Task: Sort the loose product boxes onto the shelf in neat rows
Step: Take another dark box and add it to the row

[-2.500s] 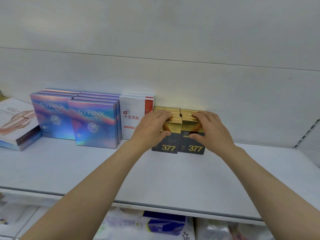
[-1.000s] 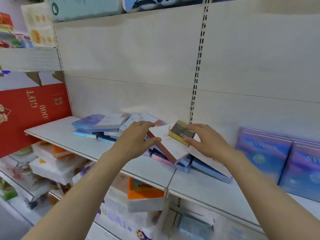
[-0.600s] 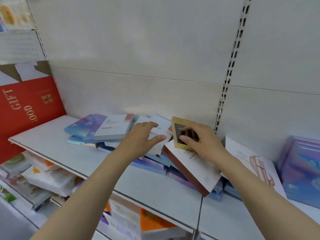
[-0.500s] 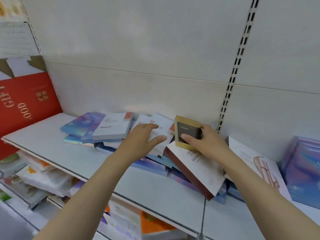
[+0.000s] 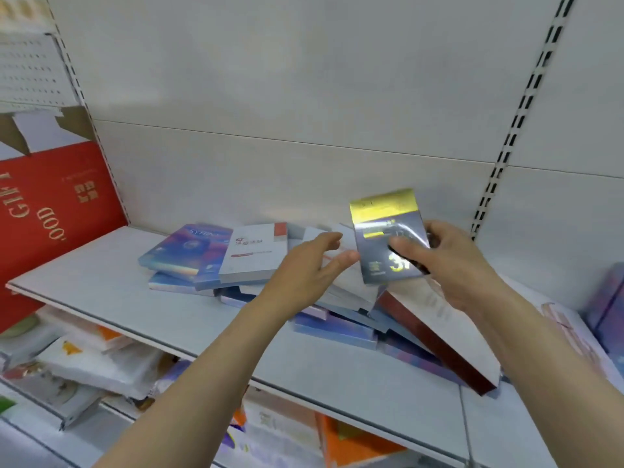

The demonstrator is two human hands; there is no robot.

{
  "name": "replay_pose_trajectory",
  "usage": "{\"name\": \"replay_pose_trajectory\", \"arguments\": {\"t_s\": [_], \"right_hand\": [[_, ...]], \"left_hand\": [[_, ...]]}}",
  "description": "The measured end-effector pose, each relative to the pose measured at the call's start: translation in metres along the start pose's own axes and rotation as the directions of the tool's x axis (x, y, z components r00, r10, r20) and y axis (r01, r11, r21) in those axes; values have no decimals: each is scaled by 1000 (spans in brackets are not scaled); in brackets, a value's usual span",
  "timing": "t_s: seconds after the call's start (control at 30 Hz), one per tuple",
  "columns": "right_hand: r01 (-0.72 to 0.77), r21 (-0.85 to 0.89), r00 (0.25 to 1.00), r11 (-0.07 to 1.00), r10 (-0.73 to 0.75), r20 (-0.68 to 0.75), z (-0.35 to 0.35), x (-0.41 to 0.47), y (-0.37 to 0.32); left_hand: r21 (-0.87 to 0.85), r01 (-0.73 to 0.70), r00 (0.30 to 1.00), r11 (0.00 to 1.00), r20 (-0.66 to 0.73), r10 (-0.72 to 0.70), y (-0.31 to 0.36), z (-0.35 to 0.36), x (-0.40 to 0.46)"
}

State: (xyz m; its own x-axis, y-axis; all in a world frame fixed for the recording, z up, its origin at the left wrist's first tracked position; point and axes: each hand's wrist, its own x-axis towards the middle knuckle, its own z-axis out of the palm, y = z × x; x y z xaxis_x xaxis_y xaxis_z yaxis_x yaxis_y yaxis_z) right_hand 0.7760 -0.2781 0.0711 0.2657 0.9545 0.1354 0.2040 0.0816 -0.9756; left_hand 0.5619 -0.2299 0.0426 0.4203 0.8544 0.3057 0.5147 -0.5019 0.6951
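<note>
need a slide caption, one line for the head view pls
Right hand lifts a gold-and-grey box off the loose pile on the shelf; open left hand reaches alongside.

Held box (image 5: 388, 238): dark grey face, gold band on top, yellow numerals. Far-left flat box (image 5: 184, 249): iridescent blue and purple. Box beside it (image 5: 255, 253): white, red corner, red characters. Near-right box (image 5: 435, 336): white face, maroon edge. Left panel (image 5: 44, 214): red, gold lettering. Shelf (image 5: 135, 298): pale grey.
</note>
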Motion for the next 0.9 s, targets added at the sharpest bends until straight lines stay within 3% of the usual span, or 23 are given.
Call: {"name": "replay_pose_trajectory", "arguments": {"t_s": [0.1, 0.2, 0.27, 0.37, 0.43, 0.5, 0.57, 0.6, 0.7, 0.83, 0.9], "right_hand": [[106, -73, 994, 992, -106, 9, 48, -3, -10], [98, -145, 994, 985, -88, 71, 98, -4, -16], [61, -174, 994, 983, -44, 103, 125, -1, -13], [95, -389, 991, 916, -48, 129, 158, 6, -5], [127, -606, 988, 785, -48, 146, 176, 10, -4], [116, -819, 991, 562, -15, 130, 190, 16, -3], [96, -923, 989, 372, 72, 132, 199, 22, 0], [86, -940, 985, 329, 112, 129, 202, 25, 2], [45, -922, 986, 383, 133, 104, 206, 28, 3], [60, -876, 994, 479, 56, 98, 213, 15, -5], [58, -764, 998, 643, -8, 70, 214, 4, -10]], "left_hand": [[-218, 20, 999, 976, -32, -28, -6, -25, -9], [-433, 133, 978, 892, -90, -189, -38, -51, -21], [-428, 211, 943, 879, -147, -298, -72, -70, -31], [-383, 294, 876, 875, -257, -407, -117, -95, -46], [-405, 329, 851, 853, -264, -453, -134, -106, -52], [-416, 350, 852, 839, -232, -470, -142, -112, -52], [-436, 357, 857, 826, -198, -475, -146, -112, -48], [-446, 362, 857, 819, -185, -480, -147, -112, -46], [-471, 363, 866, 804, -148, -478, -151, -111, -42], [-504, 334, 882, 797, -131, -453, -156, -112, -41], [-543, 303, 882, 783, -151, -446, -158, -112, -46]]}}
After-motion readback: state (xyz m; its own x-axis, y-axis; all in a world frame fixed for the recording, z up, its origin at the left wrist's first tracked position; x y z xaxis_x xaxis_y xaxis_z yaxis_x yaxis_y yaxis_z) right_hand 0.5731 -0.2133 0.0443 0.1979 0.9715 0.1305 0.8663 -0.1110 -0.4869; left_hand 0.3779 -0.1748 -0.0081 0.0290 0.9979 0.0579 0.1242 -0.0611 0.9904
